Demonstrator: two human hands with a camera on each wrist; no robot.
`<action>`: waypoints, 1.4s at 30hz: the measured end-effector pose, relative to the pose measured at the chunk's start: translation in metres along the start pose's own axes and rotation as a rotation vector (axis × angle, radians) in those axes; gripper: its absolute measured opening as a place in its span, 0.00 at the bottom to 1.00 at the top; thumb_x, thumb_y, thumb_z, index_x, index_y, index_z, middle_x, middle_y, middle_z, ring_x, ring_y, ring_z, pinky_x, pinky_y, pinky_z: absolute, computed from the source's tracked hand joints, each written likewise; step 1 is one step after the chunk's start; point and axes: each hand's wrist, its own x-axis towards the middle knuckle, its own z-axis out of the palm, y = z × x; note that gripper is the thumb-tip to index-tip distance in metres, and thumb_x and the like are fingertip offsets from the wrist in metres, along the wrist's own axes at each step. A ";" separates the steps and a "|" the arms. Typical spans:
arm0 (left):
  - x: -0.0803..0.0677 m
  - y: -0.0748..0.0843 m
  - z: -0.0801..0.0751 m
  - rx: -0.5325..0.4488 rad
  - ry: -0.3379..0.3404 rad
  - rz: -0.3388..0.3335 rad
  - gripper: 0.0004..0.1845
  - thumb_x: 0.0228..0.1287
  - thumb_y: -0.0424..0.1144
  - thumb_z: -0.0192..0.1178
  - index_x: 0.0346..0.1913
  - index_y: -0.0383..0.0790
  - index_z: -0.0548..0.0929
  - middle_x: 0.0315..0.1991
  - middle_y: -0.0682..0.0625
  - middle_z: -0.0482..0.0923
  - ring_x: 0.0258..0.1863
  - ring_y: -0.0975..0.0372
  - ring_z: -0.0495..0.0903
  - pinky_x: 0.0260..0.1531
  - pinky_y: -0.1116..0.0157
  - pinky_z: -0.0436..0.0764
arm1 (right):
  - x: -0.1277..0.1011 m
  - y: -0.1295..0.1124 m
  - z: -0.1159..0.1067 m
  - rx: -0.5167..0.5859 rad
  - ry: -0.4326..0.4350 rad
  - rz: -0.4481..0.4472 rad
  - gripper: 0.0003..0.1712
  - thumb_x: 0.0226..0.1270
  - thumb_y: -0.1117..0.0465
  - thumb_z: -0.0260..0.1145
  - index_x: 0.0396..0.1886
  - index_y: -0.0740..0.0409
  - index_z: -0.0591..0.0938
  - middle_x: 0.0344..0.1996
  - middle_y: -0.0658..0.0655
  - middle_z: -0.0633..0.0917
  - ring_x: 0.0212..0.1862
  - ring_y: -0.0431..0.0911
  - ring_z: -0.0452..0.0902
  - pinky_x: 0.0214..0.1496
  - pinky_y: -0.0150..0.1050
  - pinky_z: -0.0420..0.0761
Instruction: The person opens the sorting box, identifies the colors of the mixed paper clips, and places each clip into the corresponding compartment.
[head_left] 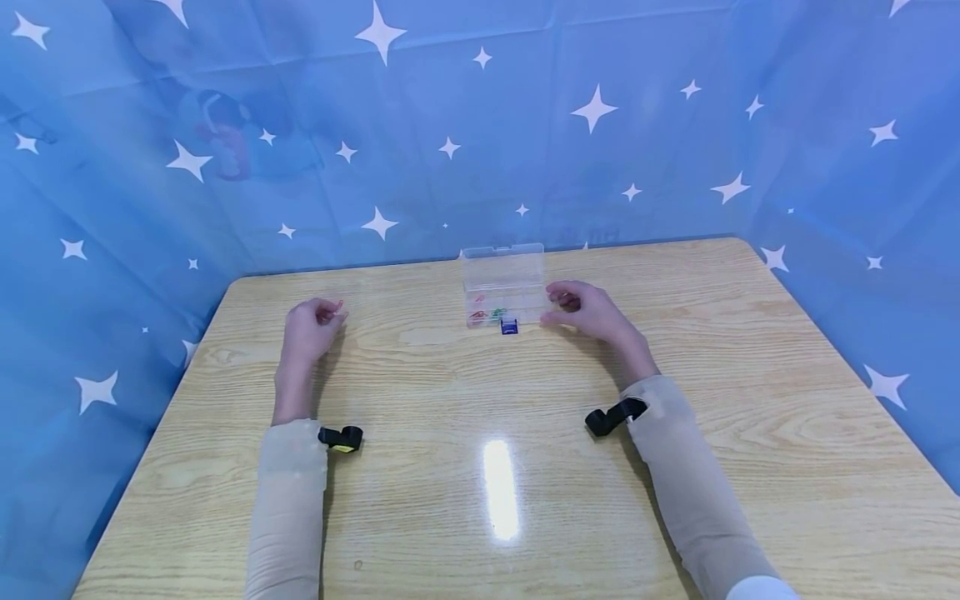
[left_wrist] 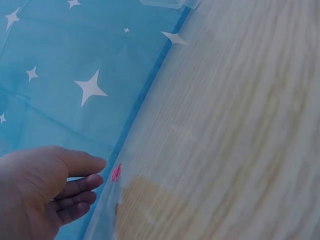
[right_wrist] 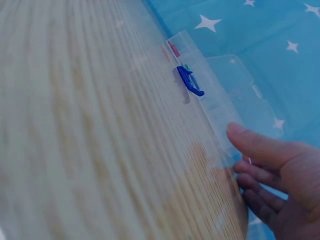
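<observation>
Clear plastic box (head_left: 504, 287) sits open near the far edge of the wooden table (head_left: 525, 467), lid tipped up behind it; red and green clips lie inside. A blue clip (head_left: 509, 326) lies on the table just in front of the box, touching its front wall. Right hand (head_left: 581, 309) rests just right of the box, fingers loosely curled, holding nothing. Left hand (head_left: 313, 325) rests well left of the box, fingers loosely curled, pinching nothing.
</observation>
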 end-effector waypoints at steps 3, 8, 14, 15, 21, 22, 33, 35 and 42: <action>0.000 -0.004 0.000 0.027 -0.005 -0.001 0.15 0.73 0.34 0.59 0.52 0.23 0.81 0.45 0.31 0.79 0.45 0.44 0.78 0.48 0.50 0.78 | 0.000 0.000 0.000 -0.001 -0.003 -0.004 0.36 0.66 0.53 0.74 0.69 0.61 0.74 0.58 0.61 0.79 0.59 0.54 0.75 0.64 0.50 0.74; 0.001 -0.009 0.000 0.047 -0.034 -0.005 0.15 0.74 0.35 0.58 0.53 0.23 0.81 0.47 0.31 0.79 0.47 0.43 0.78 0.50 0.48 0.78 | 0.000 -0.003 0.000 0.005 -0.005 -0.015 0.36 0.66 0.53 0.74 0.69 0.62 0.74 0.58 0.62 0.79 0.59 0.55 0.75 0.64 0.51 0.74; 0.003 -0.010 -0.002 0.078 -0.055 -0.015 0.13 0.75 0.35 0.58 0.51 0.24 0.81 0.45 0.32 0.79 0.44 0.45 0.77 0.45 0.49 0.77 | 0.001 -0.005 0.000 0.006 -0.008 -0.015 0.37 0.65 0.51 0.74 0.70 0.62 0.73 0.58 0.62 0.79 0.59 0.55 0.74 0.64 0.51 0.74; 0.003 -0.010 -0.002 0.082 -0.056 -0.017 0.13 0.75 0.35 0.58 0.50 0.25 0.82 0.44 0.32 0.79 0.43 0.45 0.77 0.45 0.49 0.77 | 0.001 -0.005 0.001 0.002 -0.007 -0.014 0.38 0.65 0.51 0.74 0.70 0.62 0.73 0.58 0.62 0.79 0.59 0.55 0.74 0.64 0.51 0.74; 0.003 -0.009 -0.003 0.088 -0.071 -0.034 0.13 0.76 0.36 0.57 0.48 0.26 0.82 0.44 0.33 0.79 0.42 0.45 0.77 0.46 0.50 0.78 | 0.001 -0.002 0.001 0.008 -0.005 -0.018 0.37 0.66 0.52 0.74 0.70 0.61 0.73 0.58 0.61 0.79 0.59 0.54 0.74 0.64 0.50 0.74; 0.003 -0.009 -0.002 0.088 -0.073 -0.035 0.13 0.76 0.36 0.57 0.49 0.26 0.82 0.44 0.33 0.79 0.42 0.46 0.77 0.45 0.50 0.78 | 0.001 -0.002 0.001 0.006 -0.006 -0.019 0.37 0.66 0.52 0.74 0.70 0.61 0.73 0.58 0.61 0.79 0.59 0.54 0.74 0.64 0.50 0.74; 0.002 -0.003 0.000 0.034 -0.079 -0.014 0.14 0.75 0.35 0.57 0.51 0.24 0.81 0.45 0.32 0.81 0.45 0.45 0.80 0.45 0.52 0.79 | 0.000 0.000 0.001 -0.004 -0.007 -0.014 0.38 0.65 0.50 0.74 0.70 0.61 0.73 0.59 0.60 0.79 0.59 0.54 0.74 0.64 0.50 0.74; 0.002 -0.001 0.002 0.033 -0.076 -0.005 0.13 0.75 0.35 0.56 0.50 0.25 0.82 0.44 0.32 0.81 0.44 0.46 0.80 0.44 0.54 0.79 | 0.000 0.000 0.001 -0.004 -0.007 -0.013 0.38 0.65 0.51 0.74 0.70 0.61 0.73 0.59 0.60 0.79 0.59 0.54 0.74 0.64 0.50 0.74; 0.001 0.008 0.006 -0.002 -0.074 0.013 0.14 0.76 0.36 0.56 0.48 0.26 0.83 0.42 0.35 0.82 0.37 0.51 0.78 0.32 0.66 0.77 | -0.001 0.002 0.000 0.020 -0.012 -0.005 0.37 0.66 0.51 0.74 0.70 0.61 0.73 0.58 0.61 0.79 0.59 0.54 0.74 0.64 0.51 0.74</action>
